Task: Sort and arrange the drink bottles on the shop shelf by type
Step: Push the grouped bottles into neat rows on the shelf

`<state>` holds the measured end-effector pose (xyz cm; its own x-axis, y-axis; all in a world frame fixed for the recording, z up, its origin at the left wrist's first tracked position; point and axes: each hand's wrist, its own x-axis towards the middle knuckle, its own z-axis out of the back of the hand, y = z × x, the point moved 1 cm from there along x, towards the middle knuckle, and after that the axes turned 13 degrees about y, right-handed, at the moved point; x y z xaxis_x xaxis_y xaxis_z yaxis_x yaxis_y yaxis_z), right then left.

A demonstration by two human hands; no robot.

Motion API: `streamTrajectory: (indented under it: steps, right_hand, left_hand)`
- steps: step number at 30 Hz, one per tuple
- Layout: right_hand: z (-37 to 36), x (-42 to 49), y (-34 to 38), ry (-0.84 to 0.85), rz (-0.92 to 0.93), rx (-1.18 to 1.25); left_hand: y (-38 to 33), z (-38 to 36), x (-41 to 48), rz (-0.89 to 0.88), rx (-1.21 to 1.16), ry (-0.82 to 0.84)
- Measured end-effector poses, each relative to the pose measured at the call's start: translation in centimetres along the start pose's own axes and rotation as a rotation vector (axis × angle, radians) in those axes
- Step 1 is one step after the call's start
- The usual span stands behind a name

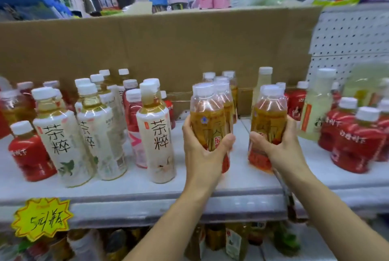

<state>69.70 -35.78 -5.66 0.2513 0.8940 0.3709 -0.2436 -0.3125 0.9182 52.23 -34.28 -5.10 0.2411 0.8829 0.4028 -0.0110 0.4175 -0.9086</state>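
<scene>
My left hand (pixel 203 151) grips an amber tea bottle with an orange-red label (pixel 207 119) at the middle of the white shelf (pixel 242 176). My right hand (pixel 273 143) grips a second bottle of the same kind (pixel 268 117) just to its right. More amber bottles (pixel 228 92) stand in a row behind the left one. White-labelled tea bottles (pixel 156 134) stand in a group on the left. Red-labelled bottles (pixel 353 145) crowd the right side, and one red bottle (pixel 29 151) stands at the far left. Pale cloudy drinks (pixel 315 111) stand at the right.
A brown cardboard sheet (pixel 147 46) backs the shelf, with white pegboard (pixel 353 35) to its right. A yellow price tag (pixel 42 218) hangs on the shelf's front edge. More bottles (pixel 233 239) fill the shelf below. Assorted goods sit on top.
</scene>
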Motion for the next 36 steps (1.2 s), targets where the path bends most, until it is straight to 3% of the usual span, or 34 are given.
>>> streamTrajectory:
  steps: [6, 10, 15, 22, 28, 36]
  right_hand:
    - [0.4, 6.1, -2.6, 0.097, -0.11, -0.072]
    - [-0.8, 10.1, -4.1, 0.125, -0.093, -0.193]
    - [-0.6, 12.9, -6.2, 0.302, -0.058, -0.202]
    - [0.1, 10.1, -2.7, 0.471, -0.235, -0.047]
    - [0.2, 6.8, 0.0, 0.507, -0.248, 0.093]
    - [1.4, 5.3, 0.9, 0.597, -0.202, 0.06]
  left_hand:
    - [2.0, -1.1, 2.4, 0.05, 0.088, -0.135]
    - [2.8, -1.1, 2.9, 0.074, 0.125, -0.079]
    - [3.4, -1.2, 3.1, 0.105, 0.115, 0.011]
    - [2.8, -4.0, 2.9, 0.088, 0.195, 0.165]
    - [3.2, -5.4, 4.7, 0.088, 0.397, 0.118]
    - [3.7, -6.1, 5.5, 0.066, 0.4, 0.089]
